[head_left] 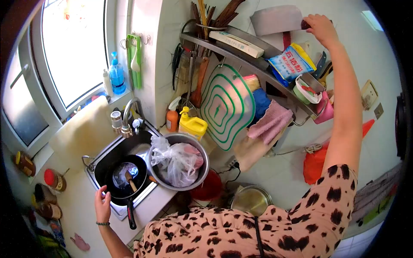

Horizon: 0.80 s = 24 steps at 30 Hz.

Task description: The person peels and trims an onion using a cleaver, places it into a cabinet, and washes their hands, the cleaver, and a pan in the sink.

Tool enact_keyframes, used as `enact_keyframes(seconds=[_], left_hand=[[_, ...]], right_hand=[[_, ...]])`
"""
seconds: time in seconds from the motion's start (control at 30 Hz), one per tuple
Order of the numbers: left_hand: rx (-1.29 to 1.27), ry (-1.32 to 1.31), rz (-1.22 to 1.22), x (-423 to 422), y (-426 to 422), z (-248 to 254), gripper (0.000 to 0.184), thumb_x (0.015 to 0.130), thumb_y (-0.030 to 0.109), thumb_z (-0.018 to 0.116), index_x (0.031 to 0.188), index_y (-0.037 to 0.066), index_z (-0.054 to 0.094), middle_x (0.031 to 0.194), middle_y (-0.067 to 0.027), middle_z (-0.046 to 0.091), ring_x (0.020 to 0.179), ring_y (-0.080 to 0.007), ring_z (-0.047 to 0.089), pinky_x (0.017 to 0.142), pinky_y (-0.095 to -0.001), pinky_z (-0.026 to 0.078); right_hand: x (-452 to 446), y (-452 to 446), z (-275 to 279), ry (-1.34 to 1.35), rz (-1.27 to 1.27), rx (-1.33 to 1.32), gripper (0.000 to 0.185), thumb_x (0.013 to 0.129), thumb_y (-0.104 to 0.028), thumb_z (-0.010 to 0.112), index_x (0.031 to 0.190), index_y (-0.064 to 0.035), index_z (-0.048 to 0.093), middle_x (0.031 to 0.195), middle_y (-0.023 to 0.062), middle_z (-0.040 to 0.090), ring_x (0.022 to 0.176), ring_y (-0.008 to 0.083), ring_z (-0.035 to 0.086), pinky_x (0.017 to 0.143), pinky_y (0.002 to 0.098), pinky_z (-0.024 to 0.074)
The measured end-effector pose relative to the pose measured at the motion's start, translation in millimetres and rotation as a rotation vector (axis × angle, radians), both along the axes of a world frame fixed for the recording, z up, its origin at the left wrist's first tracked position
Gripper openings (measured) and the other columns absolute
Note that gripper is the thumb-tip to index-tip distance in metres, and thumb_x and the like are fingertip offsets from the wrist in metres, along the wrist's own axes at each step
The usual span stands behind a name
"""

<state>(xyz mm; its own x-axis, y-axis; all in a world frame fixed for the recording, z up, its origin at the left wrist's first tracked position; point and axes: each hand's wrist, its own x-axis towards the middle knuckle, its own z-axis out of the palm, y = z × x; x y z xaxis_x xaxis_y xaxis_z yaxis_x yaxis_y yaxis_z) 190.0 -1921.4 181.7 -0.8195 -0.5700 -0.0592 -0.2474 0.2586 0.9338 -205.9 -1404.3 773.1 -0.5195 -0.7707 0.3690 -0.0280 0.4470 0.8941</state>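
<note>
My right hand (320, 29) is raised at the top right, its fingers wrapped round the dark handle of a broad cleaver (276, 19) beside the metal wall shelf (245, 55). At the lower left, my left hand (103, 205) rests near the sink edge with nothing visible in it, its fingers apart. Just right of it, a black frying pan (144, 174) sits in the sink (150, 129), with a wooden-handled brush (130, 180) in it. A metal bowl (205, 161) beside the sink holds a clear plastic bag (174, 159).
A blue and white packet (290, 64), a box (236, 44) and a small basket (306, 88) stand on the shelf. Below hang a green-ringed board (223, 107) and a pink cloth (271, 122). A yellow bottle (192, 125) stands behind the bowl. Jars (55, 179) line the left side.
</note>
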Motion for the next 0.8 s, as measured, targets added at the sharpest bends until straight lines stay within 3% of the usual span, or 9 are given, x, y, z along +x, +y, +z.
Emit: enact_keyframes(seconds=[0.13, 0.17, 0.2, 0.23, 0.47, 0.57, 0.63, 0.67, 0.8], left_hand=[[0.074, 0.031, 0.005, 1, -3, -36, 0.030, 0.091, 0.014, 0.055, 0.118, 0.001, 0.057, 0.108, -0.0095, 0.057, 0.097, -0.0180, 0.054, 0.085, -0.0283, 0.042], [0.089, 0.063, 0.015, 1, 6, -22, 0.030, 0.091, 0.015, 0.055, 0.117, 0.000, 0.056, 0.110, -0.0110, 0.057, 0.102, -0.0185, 0.054, 0.090, -0.0299, 0.041], [0.142, 0.029, 0.019, -1, 18, 2, 0.030, 0.092, 0.016, 0.055, 0.117, 0.000, 0.056, 0.112, -0.0107, 0.056, 0.107, -0.0183, 0.053, 0.093, -0.0299, 0.041], [0.226, 0.128, 0.007, 0, 18, -10, 0.029, 0.092, 0.016, 0.056, 0.116, 0.000, 0.057, 0.112, -0.0091, 0.057, 0.105, -0.0167, 0.052, 0.091, -0.0289, 0.042], [0.183, -0.124, 0.093, 17, 20, -34, 0.034, 0.089, 0.021, 0.059, 0.116, 0.001, 0.058, 0.104, -0.0040, 0.059, 0.078, -0.0097, 0.053, 0.072, -0.0247, 0.046], [0.233, -0.181, 0.104, 22, 28, -44, 0.033, 0.089, 0.022, 0.060, 0.114, 0.000, 0.058, 0.104, -0.0079, 0.059, 0.078, -0.0130, 0.056, 0.072, -0.0263, 0.048], [0.109, -0.250, 0.098, 23, 33, -55, 0.035, 0.088, 0.023, 0.060, 0.113, 0.000, 0.059, 0.105, -0.0122, 0.060, 0.084, -0.0179, 0.061, 0.075, -0.0285, 0.050], [0.078, -0.303, 0.086, 25, 33, -67, 0.036, 0.087, 0.024, 0.061, 0.113, 0.000, 0.059, 0.107, -0.0154, 0.060, 0.091, -0.0222, 0.062, 0.080, -0.0301, 0.050], [0.063, -0.418, 0.101, 29, 52, -65, 0.036, 0.085, 0.028, 0.063, 0.103, -0.003, 0.060, 0.080, -0.0106, 0.064, 0.066, -0.0177, 0.060, 0.062, -0.0303, 0.050]], right_hand=[[-44, 17, 32, -0.170, 0.019, -0.017, 0.039, 0.073, -0.012, 0.067, 0.112, -0.0085, 0.059, 0.108, 0.0094, 0.060, 0.100, 0.0300, 0.055, 0.087, 0.0380, 0.0439], [-85, 52, 54, -0.149, 0.223, 0.077, 0.040, 0.074, -0.010, 0.066, 0.113, -0.0077, 0.059, 0.110, 0.0100, 0.060, 0.102, 0.0298, 0.055, 0.088, 0.0381, 0.0444], [-98, 47, 60, -0.209, 0.154, 0.079, 0.039, 0.074, -0.012, 0.066, 0.113, -0.0086, 0.060, 0.109, 0.0098, 0.060, 0.101, 0.0297, 0.056, 0.089, 0.0389, 0.0437], [-94, 30, 54, -0.225, 0.045, 0.099, 0.038, 0.075, -0.014, 0.066, 0.112, -0.0095, 0.060, 0.108, 0.0097, 0.061, 0.100, 0.0296, 0.056, 0.089, 0.0397, 0.0430], [-29, -22, 41, -0.128, -0.282, 0.278, 0.035, 0.077, -0.027, 0.065, 0.109, -0.0159, 0.063, 0.100, 0.0087, 0.064, 0.095, 0.0290, 0.058, 0.094, 0.0451, 0.0382], [-35, -29, 26, -0.120, -0.263, 0.337, 0.034, 0.078, -0.033, 0.065, 0.108, -0.0186, 0.064, 0.096, 0.0083, 0.065, 0.092, 0.0287, 0.059, 0.095, 0.0474, 0.0361], [-50, -39, 8, -0.079, -0.183, 0.459, 0.031, 0.076, -0.033, 0.067, 0.104, -0.0182, 0.065, 0.098, 0.0068, 0.065, 0.095, 0.0275, 0.058, 0.097, 0.0447, 0.0353], [-53, -52, -4, -0.079, -0.281, 0.453, 0.032, 0.075, -0.033, 0.068, 0.103, -0.0175, 0.065, 0.106, 0.0063, 0.063, 0.103, 0.0279, 0.055, 0.099, 0.0434, 0.0340], [-99, -56, -34, -0.228, 0.021, 0.496, 0.037, 0.071, -0.032, 0.071, 0.104, -0.0155, 0.065, 0.120, 0.0095, 0.058, 0.114, 0.0305, 0.047, 0.100, 0.0437, 0.0332]])
